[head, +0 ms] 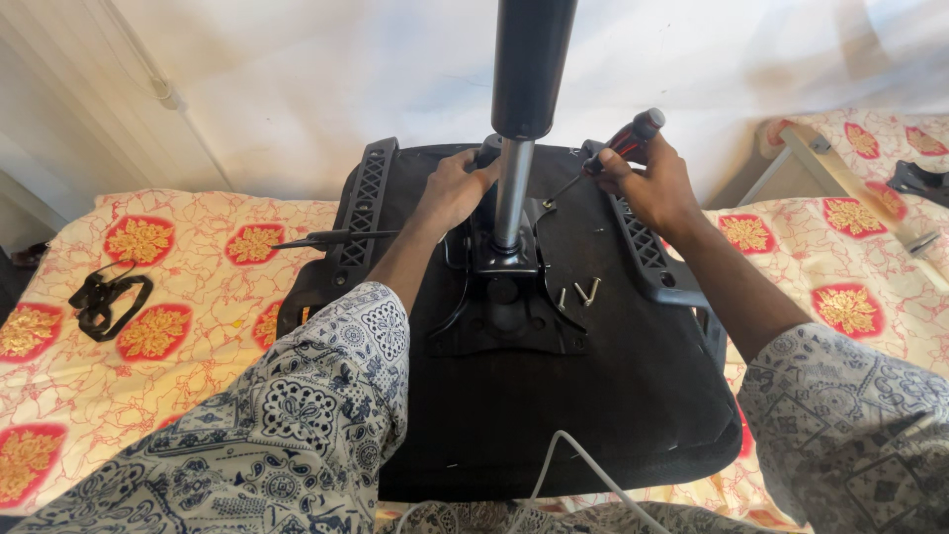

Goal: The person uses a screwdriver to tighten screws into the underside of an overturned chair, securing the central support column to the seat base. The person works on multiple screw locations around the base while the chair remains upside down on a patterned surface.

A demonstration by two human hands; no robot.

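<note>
Black seat base [613,396], red-black screwdriver [625,141], cream bedspread [178,287] with red-gold medallions

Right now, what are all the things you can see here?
seat: one, black, upside down on the bed
metal bracket: one, black, middle of the seat underside
gas cylinder: one, black and silver, standing up from the bracket
armrests: two, black, one each side of the seat
loose screws: about three, silver, right of the bracket
bedsheet: one, cream with red and gold flowers
strap: one, black, left on the sheet
left hand: one, on the bracket beside the cylinder
right hand: one, holding a red and black screwdriver
</note>
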